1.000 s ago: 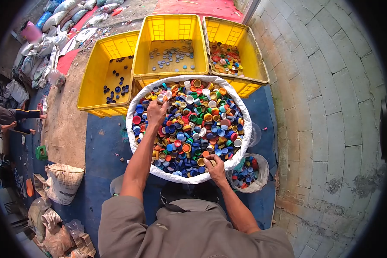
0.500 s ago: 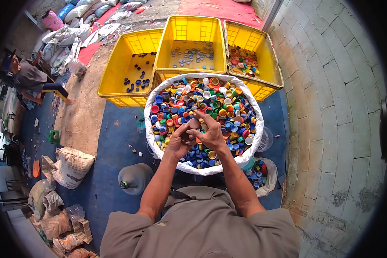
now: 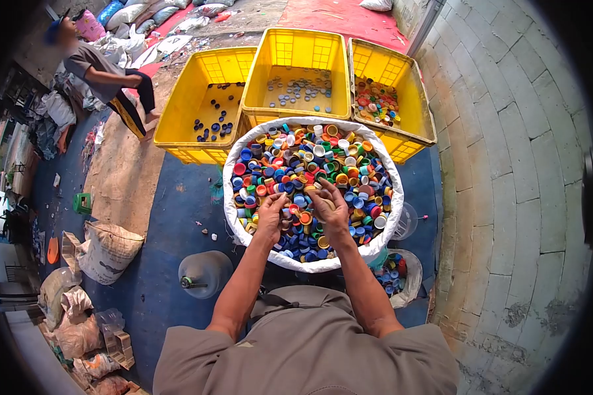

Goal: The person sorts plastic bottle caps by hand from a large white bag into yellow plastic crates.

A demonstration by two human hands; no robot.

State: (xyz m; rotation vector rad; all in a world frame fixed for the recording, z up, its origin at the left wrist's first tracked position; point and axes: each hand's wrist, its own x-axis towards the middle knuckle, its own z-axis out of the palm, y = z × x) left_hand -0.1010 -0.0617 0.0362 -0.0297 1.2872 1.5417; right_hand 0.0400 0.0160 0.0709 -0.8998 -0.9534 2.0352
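Note:
A round white sack full of loose coloured bottle caps stands in front of me. Over the caps, left of the middle, is my left hand, its fingers curled with the tips close together; what they hold, if anything, is too small to name. My right hand is a short way to the right, its fingers bent round a pale brownish cap. The two hands are apart, and an orange cap lies in the pile between them.
Three yellow crates with some caps inside stand behind the sack. A clear jug is at the left, a small bag of caps at the right, beside a block wall. Another person is at the upper left.
My hands have moved apart; before, they were together around brown caps. The other person has moved up and to the right, closer to the crates. The view has shifted slightly.

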